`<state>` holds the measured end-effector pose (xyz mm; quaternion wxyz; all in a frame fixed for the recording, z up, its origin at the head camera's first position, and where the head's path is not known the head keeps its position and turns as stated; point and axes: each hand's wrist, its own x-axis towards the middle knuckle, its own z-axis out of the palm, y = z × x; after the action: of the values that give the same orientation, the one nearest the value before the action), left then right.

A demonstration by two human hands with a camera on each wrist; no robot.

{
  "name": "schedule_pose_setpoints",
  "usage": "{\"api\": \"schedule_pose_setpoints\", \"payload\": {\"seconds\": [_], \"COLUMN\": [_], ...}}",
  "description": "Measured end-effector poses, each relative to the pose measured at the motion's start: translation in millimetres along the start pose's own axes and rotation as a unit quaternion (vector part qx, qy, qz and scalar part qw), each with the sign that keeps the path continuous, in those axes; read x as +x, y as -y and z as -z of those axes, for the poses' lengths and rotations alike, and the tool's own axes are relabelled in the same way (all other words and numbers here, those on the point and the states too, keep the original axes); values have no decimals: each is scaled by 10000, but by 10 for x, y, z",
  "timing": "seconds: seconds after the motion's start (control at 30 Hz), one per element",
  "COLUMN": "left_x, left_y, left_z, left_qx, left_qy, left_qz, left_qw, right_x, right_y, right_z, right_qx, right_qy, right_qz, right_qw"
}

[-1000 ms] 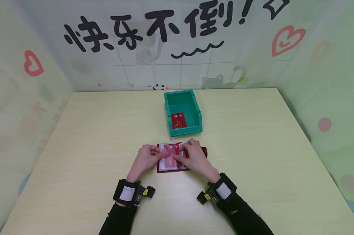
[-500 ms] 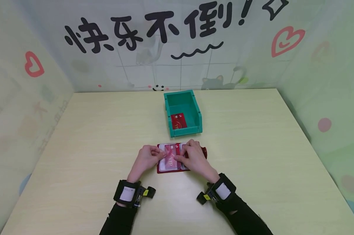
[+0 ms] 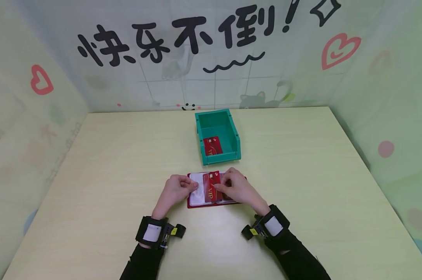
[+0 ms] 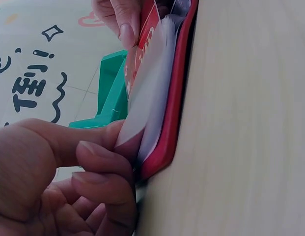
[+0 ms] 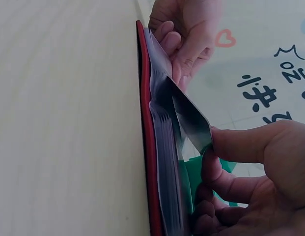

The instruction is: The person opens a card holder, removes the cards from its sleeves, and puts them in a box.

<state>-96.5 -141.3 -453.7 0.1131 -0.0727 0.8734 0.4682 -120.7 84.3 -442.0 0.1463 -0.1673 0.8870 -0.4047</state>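
Note:
A card holder with a red cover point(image 4: 178, 108) lies open on the table, its clear plastic sleeves point(image 3: 197, 199) facing up. My left hand point(image 3: 175, 191) pinches the left edge of the top sleeve between thumb and forefinger, lifting it a little in the left wrist view. A red VIP card point(image 3: 211, 188) lies over the holder's middle, tilted up from the pages, its left part seemingly still within the sleeve. My right hand point(image 3: 240, 188) pinches the card's right edge between thumb and forefinger and covers the holder's right part.
A green open-front bin point(image 3: 222, 157) stands on the table just beyond the holder. Inside it, near the front left, lies another red card point(image 3: 212, 145). Printed cloth walls point(image 3: 155, 89) close off the back and both sides of the pale wooden table point(image 3: 127, 155).
My right hand has moved slightly right, drawing the card with it. More of the card now shows bright red, out from under the sleeve. The left hand keeps its place.

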Motion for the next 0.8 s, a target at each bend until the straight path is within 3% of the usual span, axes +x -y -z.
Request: {"api": "schedule_pose_setpoints", "payload": {"seconds": [0.4,0.67,0.8], "left_x": [-3,0,3], "left_y": [-9,-2,-1], "left_z": [3,-3,-7], "left_qx": [-158,-219,-216], "left_qy": [63,76,70], "left_qz": [29,7,31], "left_qw": [9999,9997,9997], "right_x": [33,61,132], "right_y": [-76,-40,23], "right_z": [166,280,325], "right_qx": [515,1076,1116], "right_qy": [349,86,-392], "right_qz": [69,-86,125], "right_qw": [9980,9941,9929]}}
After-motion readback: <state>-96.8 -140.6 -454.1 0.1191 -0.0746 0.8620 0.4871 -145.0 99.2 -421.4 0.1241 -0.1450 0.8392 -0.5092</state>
